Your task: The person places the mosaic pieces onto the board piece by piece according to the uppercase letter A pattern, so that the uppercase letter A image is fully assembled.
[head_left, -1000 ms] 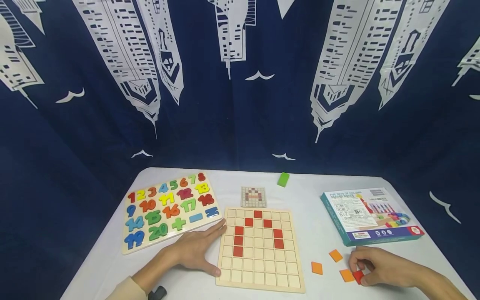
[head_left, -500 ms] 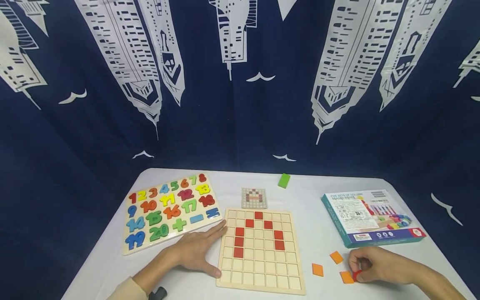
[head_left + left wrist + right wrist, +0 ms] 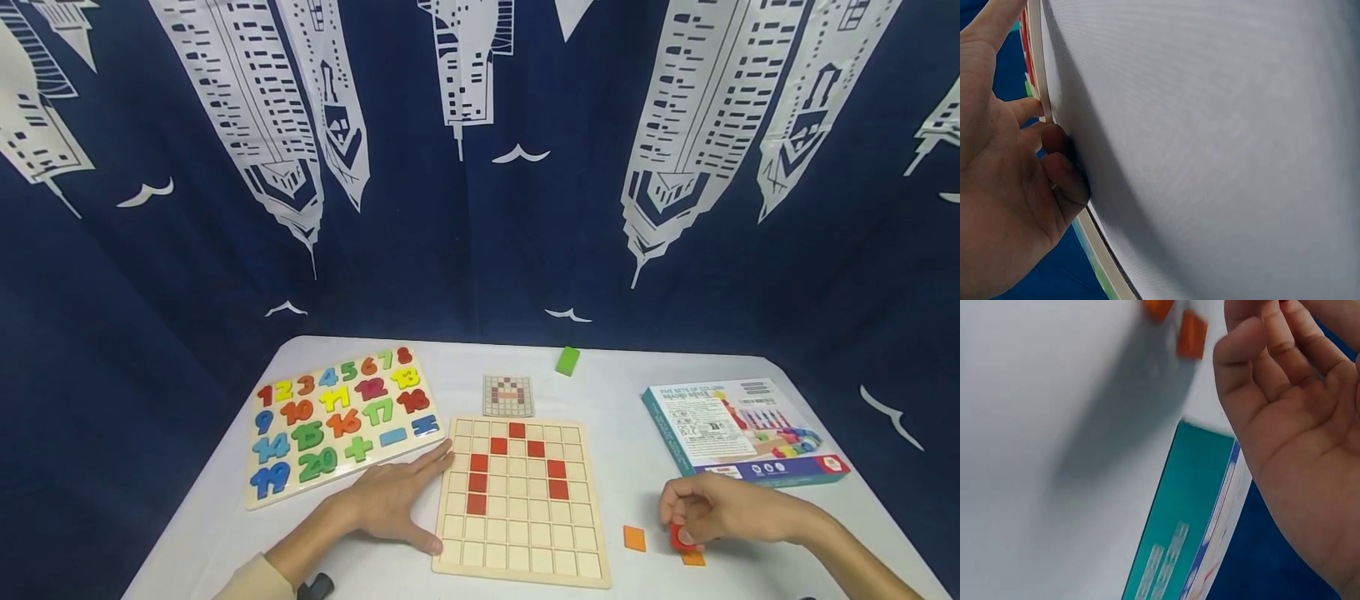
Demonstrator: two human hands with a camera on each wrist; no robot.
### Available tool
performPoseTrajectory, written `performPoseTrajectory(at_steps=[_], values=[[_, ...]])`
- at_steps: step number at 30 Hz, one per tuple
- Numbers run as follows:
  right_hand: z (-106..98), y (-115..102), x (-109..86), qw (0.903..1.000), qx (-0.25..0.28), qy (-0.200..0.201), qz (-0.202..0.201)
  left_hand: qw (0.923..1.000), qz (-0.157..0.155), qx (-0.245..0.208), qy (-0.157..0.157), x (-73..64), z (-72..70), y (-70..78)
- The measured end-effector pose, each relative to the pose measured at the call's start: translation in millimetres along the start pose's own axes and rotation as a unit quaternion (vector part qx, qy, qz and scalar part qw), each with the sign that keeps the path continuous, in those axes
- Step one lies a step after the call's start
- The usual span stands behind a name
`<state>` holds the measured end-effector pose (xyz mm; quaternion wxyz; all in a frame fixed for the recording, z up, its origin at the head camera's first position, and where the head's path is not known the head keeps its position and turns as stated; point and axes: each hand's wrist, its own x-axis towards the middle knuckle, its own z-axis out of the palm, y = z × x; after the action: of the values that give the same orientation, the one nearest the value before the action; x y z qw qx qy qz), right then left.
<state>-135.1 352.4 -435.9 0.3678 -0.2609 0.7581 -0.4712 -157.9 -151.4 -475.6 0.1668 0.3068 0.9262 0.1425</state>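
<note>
My right hand pinches a red square tile between thumb and fingers, in the head view. Just below it an orange tile is partly covered, and another orange tile lies to its left. A wooden grid board lies at the middle, with several red tiles set in its squares in an arch. Against the board's left edge, my left hand rests with fingers spread and thumb at the lower corner. The right wrist view shows two orange tiles beyond the fingers.
Behind the board lies a small pattern card. A number puzzle is at the left, close to my left hand. On the right stands a flat teal-edged box. A green block sits near the back edge.
My right hand has picked up the red tile and moved left and slightly up with it, now over the orange tiles. The left hand and board have stayed put.
</note>
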Motion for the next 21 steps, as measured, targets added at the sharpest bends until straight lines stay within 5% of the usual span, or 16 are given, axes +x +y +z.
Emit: performPoseTrajectory(at_steps=[21], values=[[51, -31, 96.5, 0.9847, -0.103, 0.138, -0.027, 1.0000, 0.003, 0.001, 0.001, 1.1, 2.0, -2.9]])
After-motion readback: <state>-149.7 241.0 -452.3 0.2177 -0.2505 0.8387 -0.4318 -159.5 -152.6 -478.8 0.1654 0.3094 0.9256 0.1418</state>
